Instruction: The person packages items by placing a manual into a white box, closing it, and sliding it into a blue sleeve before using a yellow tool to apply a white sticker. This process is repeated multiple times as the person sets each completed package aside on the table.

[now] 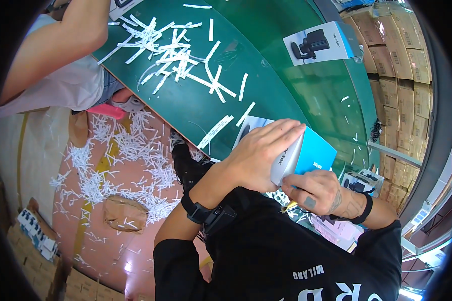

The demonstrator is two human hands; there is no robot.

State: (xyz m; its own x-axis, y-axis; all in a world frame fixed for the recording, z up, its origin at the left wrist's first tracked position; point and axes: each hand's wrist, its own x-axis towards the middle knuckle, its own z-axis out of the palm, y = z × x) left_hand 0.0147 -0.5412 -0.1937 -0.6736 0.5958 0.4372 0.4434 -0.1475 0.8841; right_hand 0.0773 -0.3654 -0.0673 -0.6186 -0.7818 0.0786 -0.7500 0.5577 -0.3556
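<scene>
Head view: both hands (266,150) (314,193) hold a lettered, blue-sided box (314,150).

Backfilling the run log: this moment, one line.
left hand: holding blue-and-white box; right hand: fingers touching box; green table: white paper strips

Stacked brown cartons (408,62) stand beyond the green table (183,108).
</scene>
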